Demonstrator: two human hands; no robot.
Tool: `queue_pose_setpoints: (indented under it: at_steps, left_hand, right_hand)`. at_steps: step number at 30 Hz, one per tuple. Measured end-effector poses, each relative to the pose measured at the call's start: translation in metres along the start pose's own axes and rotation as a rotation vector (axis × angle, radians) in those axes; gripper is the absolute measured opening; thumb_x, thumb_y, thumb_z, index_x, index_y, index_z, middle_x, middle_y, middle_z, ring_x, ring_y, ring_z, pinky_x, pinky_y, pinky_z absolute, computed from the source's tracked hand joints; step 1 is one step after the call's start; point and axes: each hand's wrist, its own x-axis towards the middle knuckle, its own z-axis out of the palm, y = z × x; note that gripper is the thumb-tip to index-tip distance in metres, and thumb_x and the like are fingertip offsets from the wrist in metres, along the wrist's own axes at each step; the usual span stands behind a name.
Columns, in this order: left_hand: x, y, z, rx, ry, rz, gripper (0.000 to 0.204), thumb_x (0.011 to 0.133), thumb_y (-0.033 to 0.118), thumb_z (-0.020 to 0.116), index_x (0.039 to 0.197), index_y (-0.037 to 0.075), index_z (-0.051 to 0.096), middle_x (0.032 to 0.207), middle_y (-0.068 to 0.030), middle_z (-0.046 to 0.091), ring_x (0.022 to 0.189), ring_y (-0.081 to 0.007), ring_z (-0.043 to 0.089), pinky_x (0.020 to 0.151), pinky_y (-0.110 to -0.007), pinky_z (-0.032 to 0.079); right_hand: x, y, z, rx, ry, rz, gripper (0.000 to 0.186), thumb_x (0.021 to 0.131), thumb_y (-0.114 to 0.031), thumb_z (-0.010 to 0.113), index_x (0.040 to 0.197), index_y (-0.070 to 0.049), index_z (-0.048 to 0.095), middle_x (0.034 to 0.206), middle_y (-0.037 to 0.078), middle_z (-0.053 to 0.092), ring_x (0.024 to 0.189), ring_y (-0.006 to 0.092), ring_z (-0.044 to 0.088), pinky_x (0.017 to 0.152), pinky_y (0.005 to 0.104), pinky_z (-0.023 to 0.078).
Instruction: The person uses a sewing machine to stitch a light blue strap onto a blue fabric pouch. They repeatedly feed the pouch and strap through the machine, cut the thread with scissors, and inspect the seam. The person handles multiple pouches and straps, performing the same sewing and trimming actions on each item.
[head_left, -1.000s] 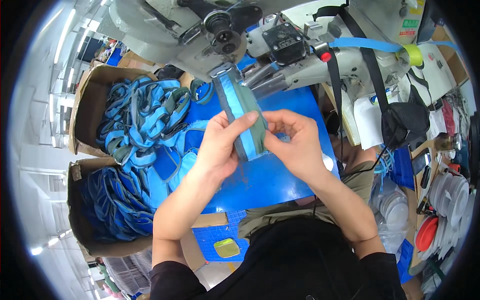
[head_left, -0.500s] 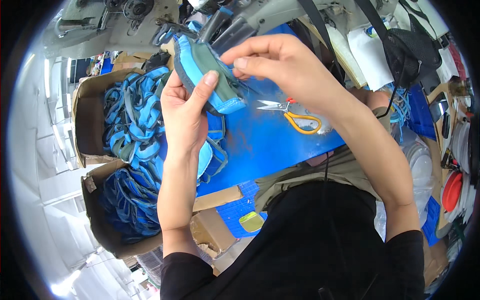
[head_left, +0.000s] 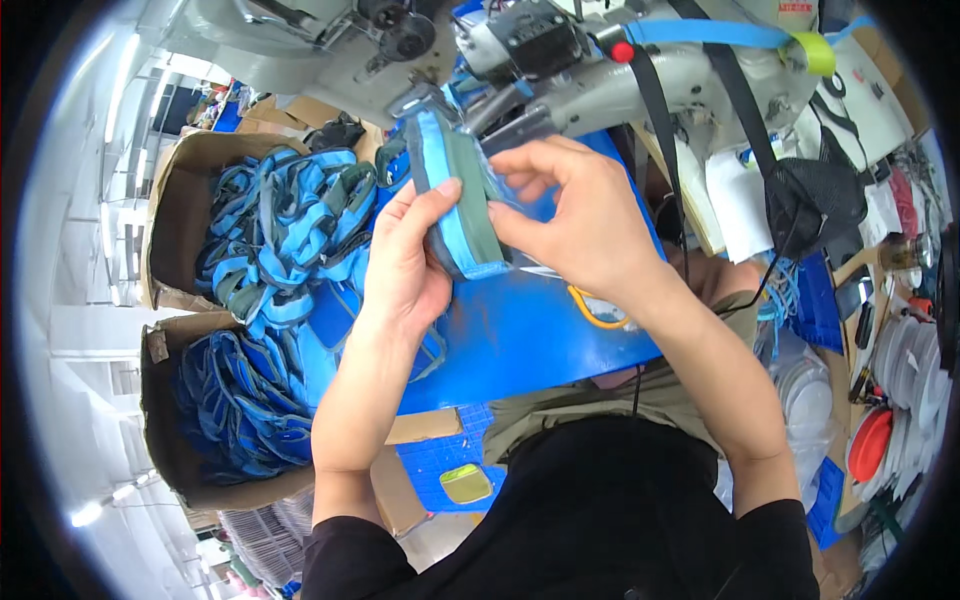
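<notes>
My left hand grips a sewn fabric band of bright blue and grey-green strips, with its thumb across the front. At the band's right edge is my right hand, its thumb against the green strip and its fingers curled behind the edge. Both hands hold the piece above a blue work table. Scissors with yellow handles lie on this table, partly hidden under my right hand.
Two cardboard boxes at the left overflow with blue and green fabric pieces. Sewing machine parts crowd the far side. A black mesh pouch hangs at the right, near stacked white discs and a red one.
The band has shifted right and nearer and is held more upright. My right hand has come down from above onto its right edge. The scissors are now partly covered.
</notes>
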Motion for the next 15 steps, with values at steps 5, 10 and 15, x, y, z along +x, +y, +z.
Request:
queue_pose_setpoints:
  at_steps: [5,10,15]
  left_hand:
    - [0.011,0.001,-0.003,0.009,0.002,-0.034,0.023,0.096,0.015,0.073,0.116,0.003,0.068,0.103,-0.007,0.074,0.089,-0.0142,0.073,0.079,-0.032,0.061]
    - [0.018,-0.003,-0.004,-0.058,-0.024,-0.122,0.02,0.096,0.015,0.073,0.112,0.004,0.068,0.099,-0.0079,0.075,0.087,-0.0166,0.074,0.078,-0.033,0.062]
    - [0.022,-0.003,-0.002,-0.076,-0.006,-0.157,0.017,0.097,0.017,0.072,0.107,0.004,0.065,0.095,-0.0079,0.073,0.081,-0.0172,0.073,0.074,-0.034,0.063]
  right_hand:
    - [-0.001,0.001,0.007,0.077,-0.034,0.121,0.025,0.083,-0.017,0.079,0.101,0.0,0.076,0.091,0.015,0.075,0.078,0.0245,0.072,0.074,0.0348,0.056]
    - [-0.01,0.018,0.018,0.265,0.053,0.154,0.019,0.081,-0.005,0.08,0.099,0.0,0.077,0.085,0.009,0.074,0.077,0.0152,0.072,0.071,0.0294,0.055]
    - [-0.012,0.024,0.024,0.233,0.075,0.118,0.018,0.081,-0.004,0.08,0.098,0.0,0.076,0.082,0.008,0.072,0.072,0.0126,0.068,0.068,0.0269,0.053]
